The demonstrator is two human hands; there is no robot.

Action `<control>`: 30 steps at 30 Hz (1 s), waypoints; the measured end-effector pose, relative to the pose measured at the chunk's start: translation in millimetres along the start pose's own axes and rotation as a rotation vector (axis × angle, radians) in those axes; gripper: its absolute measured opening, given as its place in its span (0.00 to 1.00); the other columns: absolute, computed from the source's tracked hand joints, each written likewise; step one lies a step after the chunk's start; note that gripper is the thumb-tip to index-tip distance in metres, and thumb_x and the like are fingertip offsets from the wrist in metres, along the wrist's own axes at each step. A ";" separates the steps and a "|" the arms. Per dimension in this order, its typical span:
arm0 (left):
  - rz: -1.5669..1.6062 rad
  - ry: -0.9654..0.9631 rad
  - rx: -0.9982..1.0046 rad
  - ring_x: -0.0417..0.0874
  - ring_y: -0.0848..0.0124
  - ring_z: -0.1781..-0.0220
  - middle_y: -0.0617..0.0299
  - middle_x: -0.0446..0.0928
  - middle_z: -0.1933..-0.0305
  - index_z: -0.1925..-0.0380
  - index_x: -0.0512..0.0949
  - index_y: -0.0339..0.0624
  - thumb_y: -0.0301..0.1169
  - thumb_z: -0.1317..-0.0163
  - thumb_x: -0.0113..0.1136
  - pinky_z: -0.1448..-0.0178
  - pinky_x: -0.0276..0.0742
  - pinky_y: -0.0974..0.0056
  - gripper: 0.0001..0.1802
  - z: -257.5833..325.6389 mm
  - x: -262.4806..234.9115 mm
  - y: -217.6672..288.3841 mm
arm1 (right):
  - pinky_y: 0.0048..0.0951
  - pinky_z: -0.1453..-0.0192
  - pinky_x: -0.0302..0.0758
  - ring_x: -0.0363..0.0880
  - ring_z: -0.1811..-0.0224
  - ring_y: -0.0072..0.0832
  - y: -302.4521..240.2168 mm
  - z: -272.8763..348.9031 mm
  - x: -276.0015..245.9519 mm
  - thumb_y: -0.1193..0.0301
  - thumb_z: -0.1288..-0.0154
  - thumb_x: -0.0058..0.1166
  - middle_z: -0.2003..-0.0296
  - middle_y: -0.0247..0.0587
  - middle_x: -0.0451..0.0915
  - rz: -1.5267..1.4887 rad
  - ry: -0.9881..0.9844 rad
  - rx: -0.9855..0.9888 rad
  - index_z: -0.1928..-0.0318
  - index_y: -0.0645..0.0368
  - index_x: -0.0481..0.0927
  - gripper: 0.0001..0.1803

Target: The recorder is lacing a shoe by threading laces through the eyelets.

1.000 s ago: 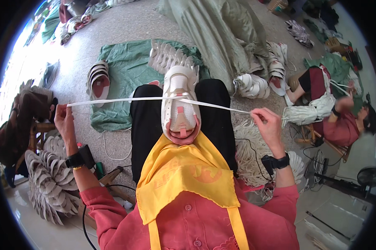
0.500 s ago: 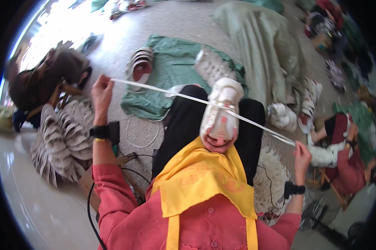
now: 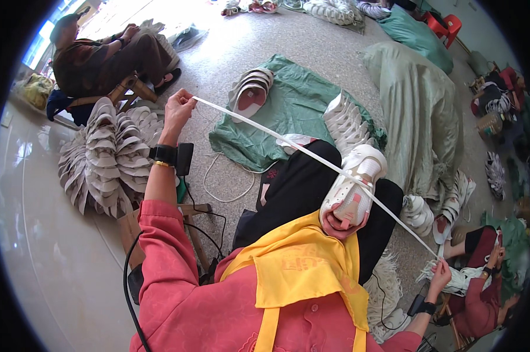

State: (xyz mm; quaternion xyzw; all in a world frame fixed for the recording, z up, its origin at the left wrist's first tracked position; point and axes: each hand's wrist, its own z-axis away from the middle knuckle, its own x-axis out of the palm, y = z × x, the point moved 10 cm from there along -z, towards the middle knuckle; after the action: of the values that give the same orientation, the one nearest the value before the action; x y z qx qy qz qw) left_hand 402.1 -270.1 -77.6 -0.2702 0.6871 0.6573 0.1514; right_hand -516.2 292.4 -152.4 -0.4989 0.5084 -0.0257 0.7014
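The left hand (image 3: 180,110) and right hand (image 3: 440,274) pinch a flat white lace (image 3: 263,132), taut across a white-and-pink mesh shoe (image 3: 348,198).

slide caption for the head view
Left hand and right hand hold a white lace taut across a shoe.

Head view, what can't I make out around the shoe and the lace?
All in the head view:
Underside of the shoe: hidden by the shoe's own upper.
How the lace passes the eyelets: too small.
Lace tips at the left hand and right hand: too small to tell from the fingers.
Right sleeve: cut off by the lower edge.
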 end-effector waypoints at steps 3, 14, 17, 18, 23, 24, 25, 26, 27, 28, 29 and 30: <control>0.001 0.026 -0.037 0.76 0.81 0.78 0.67 0.78 0.77 0.65 0.81 0.38 0.29 0.34 0.65 0.74 0.72 0.71 0.05 -8.4 -25.2 -23.2 | 0.22 0.65 0.83 0.83 0.69 0.20 6.2 -3.2 -2.5 0.76 0.22 0.52 0.64 0.38 0.85 -0.004 -0.005 0.008 0.44 0.67 0.84 0.13; -0.007 -0.041 -0.040 0.76 0.79 0.74 0.68 0.76 0.75 0.67 0.81 0.40 0.27 0.36 0.64 0.72 0.73 0.71 0.04 -8.3 -21.5 -23.2 | 0.23 0.70 0.80 0.82 0.74 0.20 40.6 -5.8 -6.5 0.78 0.26 0.54 0.71 0.34 0.83 0.128 -0.002 0.063 0.52 0.66 0.85 0.08; -0.033 -0.094 -0.009 0.78 0.78 0.72 0.67 0.77 0.73 0.66 0.81 0.39 0.28 0.38 0.67 0.70 0.76 0.70 0.05 -19.9 -14.1 -30.8 | 0.24 0.74 0.78 0.81 0.77 0.20 44.2 -7.5 -6.3 0.73 0.26 0.56 0.76 0.35 0.81 0.215 0.014 0.076 0.61 0.67 0.84 0.09; -0.048 -0.106 -0.012 0.78 0.78 0.73 0.67 0.77 0.73 0.66 0.82 0.39 0.29 0.39 0.67 0.70 0.76 0.70 0.06 -22.1 -10.0 -32.4 | 0.25 0.75 0.78 0.81 0.78 0.21 50.6 -5.9 -3.4 0.71 0.26 0.56 0.77 0.37 0.81 0.234 -0.014 0.136 0.63 0.67 0.84 0.11; -0.203 -0.094 0.045 0.81 0.77 0.71 0.64 0.82 0.71 0.64 0.85 0.37 0.31 0.38 0.67 0.67 0.79 0.69 0.08 -27.4 19.5 -8.0 | 0.28 0.77 0.81 0.82 0.80 0.25 68.5 2.8 8.9 0.66 0.24 0.54 0.78 0.40 0.82 0.205 -0.100 0.252 0.68 0.67 0.83 0.17; -0.239 -0.081 0.053 0.82 0.77 0.71 0.63 0.83 0.70 0.64 0.85 0.37 0.31 0.38 0.67 0.66 0.80 0.69 0.08 -28.4 28.8 -0.6 | 0.29 0.77 0.82 0.82 0.81 0.26 70.5 2.1 4.4 0.65 0.23 0.54 0.77 0.41 0.82 0.198 -0.112 0.266 0.69 0.66 0.83 0.18; -0.268 -0.087 0.090 0.83 0.77 0.71 0.63 0.84 0.71 0.64 0.85 0.36 0.31 0.38 0.67 0.65 0.80 0.69 0.09 -28.7 35.3 10.5 | 0.29 0.78 0.81 0.82 0.81 0.26 73.0 2.3 9.1 0.64 0.23 0.54 0.78 0.41 0.82 0.181 -0.156 0.331 0.70 0.66 0.82 0.19; -0.249 -0.112 0.105 0.83 0.77 0.71 0.62 0.84 0.71 0.64 0.85 0.35 0.30 0.38 0.67 0.65 0.80 0.69 0.09 -30.4 39.5 19.6 | 0.29 0.79 0.81 0.82 0.82 0.27 72.2 5.8 21.8 0.63 0.23 0.54 0.78 0.42 0.82 0.156 -0.207 0.398 0.71 0.66 0.81 0.20; -0.231 -0.136 0.117 0.83 0.77 0.71 0.62 0.84 0.71 0.64 0.85 0.35 0.30 0.38 0.67 0.65 0.80 0.69 0.09 -32.6 42.7 27.3 | 0.30 0.79 0.81 0.82 0.82 0.27 68.2 7.8 35.0 0.62 0.23 0.54 0.78 0.42 0.82 0.133 -0.261 0.463 0.72 0.65 0.81 0.21; -0.209 -0.159 0.130 0.83 0.77 0.71 0.62 0.84 0.71 0.63 0.85 0.34 0.30 0.38 0.68 0.65 0.80 0.69 0.09 -35.6 46.3 35.5 | 0.29 0.79 0.80 0.81 0.83 0.27 56.4 3.8 43.6 0.62 0.23 0.54 0.79 0.41 0.81 0.050 -0.271 0.471 0.71 0.65 0.81 0.21; -0.143 -0.198 0.148 0.82 0.76 0.71 0.62 0.83 0.71 0.63 0.84 0.33 0.29 0.37 0.67 0.65 0.80 0.69 0.09 -39.1 52.6 46.1 | 0.28 0.79 0.79 0.81 0.83 0.26 43.4 -1.1 49.8 0.62 0.22 0.53 0.80 0.40 0.81 -0.031 -0.276 0.479 0.70 0.64 0.81 0.21; -0.076 -0.239 0.165 0.81 0.76 0.72 0.62 0.83 0.72 0.62 0.84 0.32 0.29 0.36 0.67 0.66 0.79 0.69 0.09 -42.2 58.4 58.3 | 0.27 0.78 0.79 0.80 0.84 0.25 30.5 -6.1 51.6 0.62 0.22 0.53 0.80 0.39 0.81 -0.110 -0.279 0.486 0.70 0.64 0.82 0.21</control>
State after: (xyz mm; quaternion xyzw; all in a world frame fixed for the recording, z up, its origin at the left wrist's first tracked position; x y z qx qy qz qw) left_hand 327.8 -322.3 -58.8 -0.2025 0.7051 0.6197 0.2789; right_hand -510.2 275.5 -209.9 -0.3417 0.3581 -0.1162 0.8611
